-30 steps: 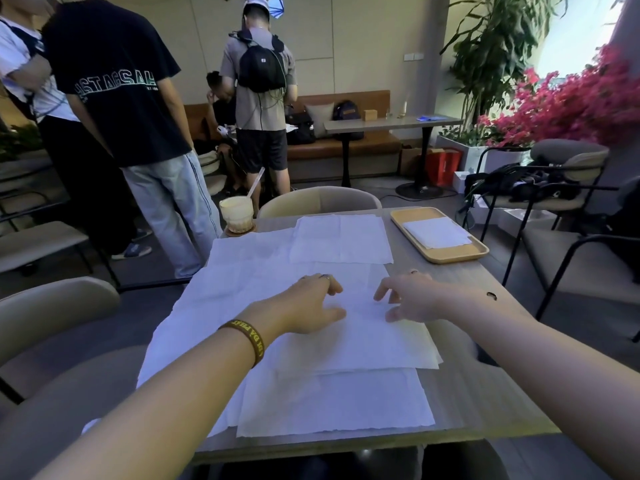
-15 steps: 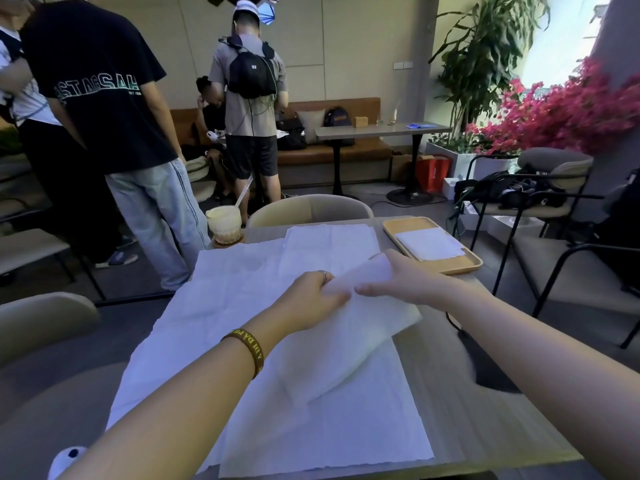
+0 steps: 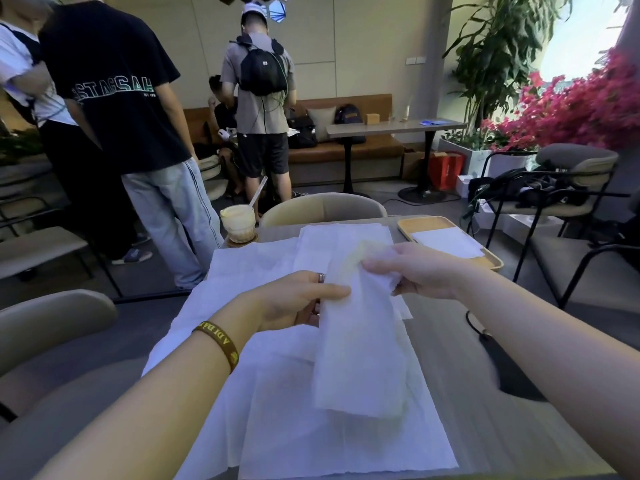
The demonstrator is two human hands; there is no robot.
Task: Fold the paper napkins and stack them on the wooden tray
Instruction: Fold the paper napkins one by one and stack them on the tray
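A white paper napkin (image 3: 360,344) hangs folded lengthwise above the table, held up between both hands. My left hand (image 3: 294,301) pinches its left edge near the top. My right hand (image 3: 415,270) grips its upper right corner. Beneath it several unfolded white napkins (image 3: 277,403) lie spread over the table. The wooden tray (image 3: 419,224) sits at the table's far right corner with a folded napkin (image 3: 446,242) lying in it.
An iced drink (image 3: 237,223) with a straw stands on a coaster at the table's far left corner. A beige chair (image 3: 322,207) faces me across the table. People stand behind it at left. Black-framed chairs (image 3: 571,188) stand at right.
Both hands lifted the top napkin off the pile, brought its edges together and raised it; it now hangs folded in the air instead of lying flat.
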